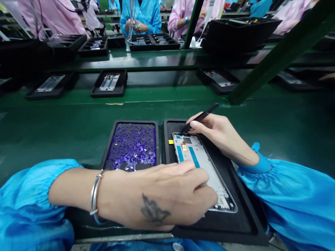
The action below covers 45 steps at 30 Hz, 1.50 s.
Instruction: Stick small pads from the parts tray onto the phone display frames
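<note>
While your right hand [217, 130] pinches the black pen-like tool [203, 116], your left hand's [167, 195] grip is hidden; the phone frame [204, 160] beneath seems light, stiff: hold its edges.

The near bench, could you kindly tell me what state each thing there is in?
Left hand: curled over the phone frame
Right hand: closed on the black tool
Black tool: slanted, lower end near the frame's top edge
Phone frame: lying in the right tray, partly covered
Left tray: holding scattered purple pieces
</note>
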Available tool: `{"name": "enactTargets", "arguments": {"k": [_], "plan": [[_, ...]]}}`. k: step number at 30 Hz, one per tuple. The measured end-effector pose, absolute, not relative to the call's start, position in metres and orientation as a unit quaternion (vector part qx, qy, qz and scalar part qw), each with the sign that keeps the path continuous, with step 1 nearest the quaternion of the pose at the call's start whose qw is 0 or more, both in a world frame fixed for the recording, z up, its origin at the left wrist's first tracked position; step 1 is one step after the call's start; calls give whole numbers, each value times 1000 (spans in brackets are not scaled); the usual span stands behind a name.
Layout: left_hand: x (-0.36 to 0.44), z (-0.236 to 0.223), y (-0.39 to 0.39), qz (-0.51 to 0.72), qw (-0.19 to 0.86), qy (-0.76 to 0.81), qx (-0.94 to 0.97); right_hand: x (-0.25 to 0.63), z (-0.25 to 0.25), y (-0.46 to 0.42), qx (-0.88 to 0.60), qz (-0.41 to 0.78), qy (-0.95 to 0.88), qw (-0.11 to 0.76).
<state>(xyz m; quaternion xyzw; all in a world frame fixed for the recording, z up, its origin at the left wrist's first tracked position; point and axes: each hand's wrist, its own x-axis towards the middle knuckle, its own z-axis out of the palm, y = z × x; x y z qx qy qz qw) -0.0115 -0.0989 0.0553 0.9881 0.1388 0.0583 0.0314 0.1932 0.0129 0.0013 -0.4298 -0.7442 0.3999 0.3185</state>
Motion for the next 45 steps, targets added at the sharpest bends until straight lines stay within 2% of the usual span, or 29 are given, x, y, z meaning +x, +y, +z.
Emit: {"name": "enactTargets", "arguments": {"k": [23,29,32,39,45], "plan": [[-11,55,-98,26,17,119,992,191,2,9,-442,392,-730,343],[-9,42,-103,34,13,119,992,196,1,10,-445,304,-779,322],[-5,25,-108,57,17,158,986,197,0,10,-439,305,-780,327],[-1,8,-114,53,37,197,978,197,6,9,-434,410,-685,416],[-5,12,-126,77,41,168,982,206,12,14,-427,402,-642,494]]}}
